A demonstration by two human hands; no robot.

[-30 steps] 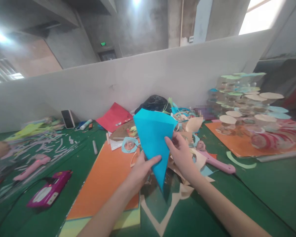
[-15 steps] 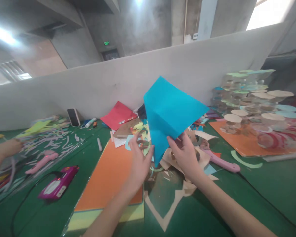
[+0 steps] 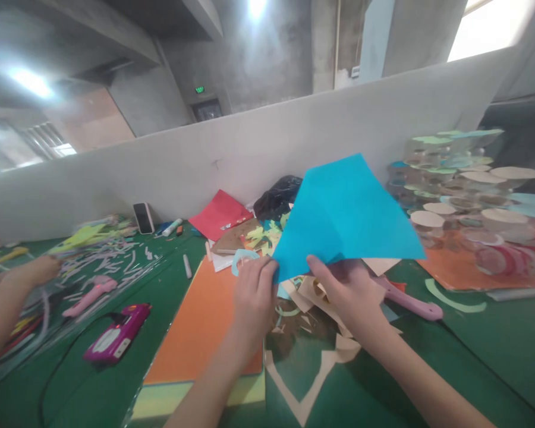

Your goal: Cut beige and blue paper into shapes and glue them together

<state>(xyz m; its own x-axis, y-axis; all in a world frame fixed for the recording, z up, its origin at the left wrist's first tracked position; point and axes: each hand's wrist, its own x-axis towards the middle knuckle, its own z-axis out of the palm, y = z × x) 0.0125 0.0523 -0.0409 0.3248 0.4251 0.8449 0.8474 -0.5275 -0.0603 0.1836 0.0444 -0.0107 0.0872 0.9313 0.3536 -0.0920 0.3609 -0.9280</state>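
Observation:
A sheet of bright blue paper (image 3: 343, 220) is held up above the green table, tilted, with a crease near its lower part. My right hand (image 3: 354, 297) pinches its lower edge, thumb in front and the fingers hidden behind. At the lower left corner of the sheet, my left hand (image 3: 256, 297) has its fingers closed around the edge. Beneath my hands lie beige paper scraps (image 3: 316, 297) and a V-shaped beige offcut (image 3: 301, 398). Under my left forearm rests a stack of orange paper (image 3: 191, 333) over yellow-green sheets.
A pink glue gun (image 3: 412, 303) lies right; another pink glue gun (image 3: 89, 295) and a magenta device (image 3: 118, 334) lie left. Another person's hand (image 3: 40, 270) is near paper strips (image 3: 120, 255). Cups with paper discs (image 3: 463, 190) stand right. A phone (image 3: 143, 218) leans on the partition (image 3: 196, 160).
The blue sheet has turned clockwise and swung to the right and down. My left fingers have gone from spread beside the sheet to closed on its corner. My right hand still grips it.

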